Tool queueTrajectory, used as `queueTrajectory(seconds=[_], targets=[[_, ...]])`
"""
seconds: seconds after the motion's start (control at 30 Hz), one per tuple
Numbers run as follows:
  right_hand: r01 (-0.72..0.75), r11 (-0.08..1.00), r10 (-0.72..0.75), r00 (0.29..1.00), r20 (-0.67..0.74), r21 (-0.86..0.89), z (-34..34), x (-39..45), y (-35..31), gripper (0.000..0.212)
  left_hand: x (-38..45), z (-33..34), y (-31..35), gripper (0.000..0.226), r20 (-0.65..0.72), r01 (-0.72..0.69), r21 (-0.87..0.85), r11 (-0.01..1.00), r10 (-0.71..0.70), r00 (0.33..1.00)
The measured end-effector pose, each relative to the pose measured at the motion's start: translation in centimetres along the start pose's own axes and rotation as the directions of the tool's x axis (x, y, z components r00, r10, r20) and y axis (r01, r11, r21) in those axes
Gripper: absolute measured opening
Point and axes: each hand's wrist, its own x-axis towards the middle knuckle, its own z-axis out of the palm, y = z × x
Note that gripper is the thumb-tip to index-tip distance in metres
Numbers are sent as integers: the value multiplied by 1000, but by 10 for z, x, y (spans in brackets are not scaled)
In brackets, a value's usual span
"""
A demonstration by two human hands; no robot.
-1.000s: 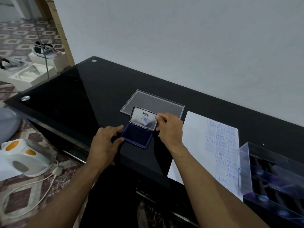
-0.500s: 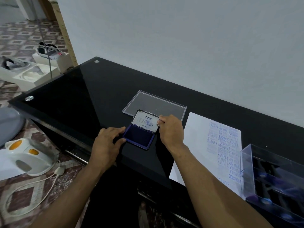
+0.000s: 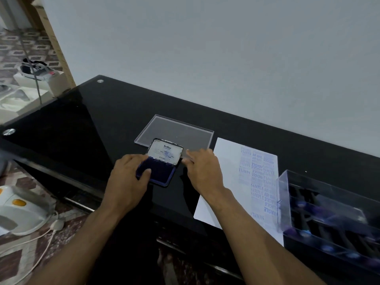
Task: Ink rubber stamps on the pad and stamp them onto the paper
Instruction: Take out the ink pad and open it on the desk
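Note:
The blue ink pad (image 3: 162, 174) lies open near the table's front edge, with its labelled lid (image 3: 165, 152) tilted up at the back. My left hand (image 3: 127, 179) grips the pad's left side, the thumb on its front corner. Just right of the lid is my right hand (image 3: 202, 171), its fingers loosely extended; whether the fingertips touch the lid's edge I cannot tell. The white paper (image 3: 228, 182), covered on its right half with blue stamp prints, lies to the right of that hand. Dark-handled stamps sit in a clear box (image 3: 287, 182) at the far right.
A flat clear plastic cover (image 3: 174, 130) lies behind the ink pad on the black glass table (image 3: 82, 124). The table's front edge runs just below my hands. A white appliance (image 3: 20, 212) and its cable lie on the floor at left.
The ink pad's lid has been lifted further open. My right hand, which pinched the lid's right edge, has come away slightly to the right. My left hand stays on the pad's base.

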Motion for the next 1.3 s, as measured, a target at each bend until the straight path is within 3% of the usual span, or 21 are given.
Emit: queueTrajectory(seconds=[0.17,0.33,0.77,1.1,1.3], targets=[[-122,992,122,992,13,-16,-39,-21,23,24,7,13,58,39,72,-114,-18,993,115,991],[-196,977,191,980,-60,-90,-85,-49,61,30,5,39,121,40,149,-230,-54,972,236,960],[-480,846,432,872,-229,-231,-169,-112,166,25,-20,141,234,45,368,-415,-116,902,428,826],[-464,790,509,861,5,-401,-176,-119,194,47,-16,191,227,46,467,-435,-78,897,418,779],[-448,782,556,816,159,-433,-178,-110,196,57,-18,206,212,37,407,-491,-77,868,477,779]])
